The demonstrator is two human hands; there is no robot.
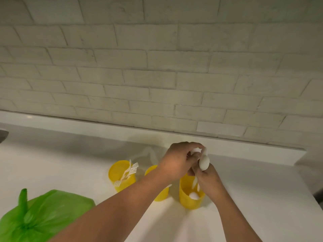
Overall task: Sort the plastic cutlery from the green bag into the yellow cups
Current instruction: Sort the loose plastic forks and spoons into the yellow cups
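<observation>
Three yellow cups stand in a row on the white counter. The left cup (122, 175) holds several white plastic forks (130, 171). My left forearm hides most of the middle cup (161, 193). The right cup (190, 198) has white spoons inside. Both hands meet above the right cup. My left hand (178, 161) pinches a white spoon (203, 162) near its top. My right hand (208, 179) grips the same bunch of white cutlery lower down. The green bag (40, 215) lies flat at the lower left.
A white brick wall (157, 75) rises behind the counter (70, 154). The counter's right edge drops off at the far right (311, 189). A dark object (3, 135) pokes in at the left border.
</observation>
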